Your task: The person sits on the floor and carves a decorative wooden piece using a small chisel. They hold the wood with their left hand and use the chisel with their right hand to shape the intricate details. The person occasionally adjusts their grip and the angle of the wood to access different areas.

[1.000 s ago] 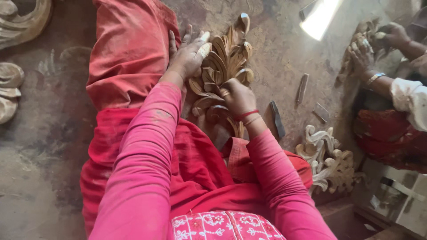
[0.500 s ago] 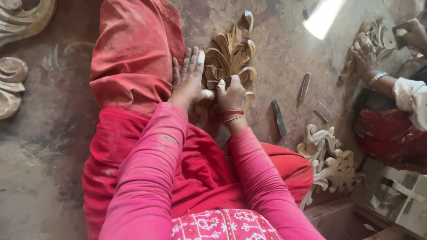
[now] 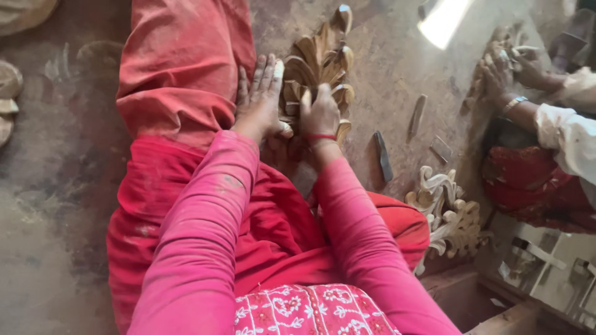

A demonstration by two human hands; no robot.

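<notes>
wood carving (image 3: 320, 59), leafy, is lying on the floor (image 3: 56, 186) beside the red-clad leg. left hand (image 3: 259, 99) is bracing it, fingers spread flat. right hand (image 3: 320, 113) is rubbing, fingers curled; what they're gripping, cannot tell. best keeping pressure light on thin leaf tips.

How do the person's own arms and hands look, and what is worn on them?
Both arms wear long, close-fitting pink sleeves, dusty in patches. The left hand is bare, with no ring or band visible. The right hand is also bare, with a thin red thread band around the wrist. No gloves are worn.
</notes>
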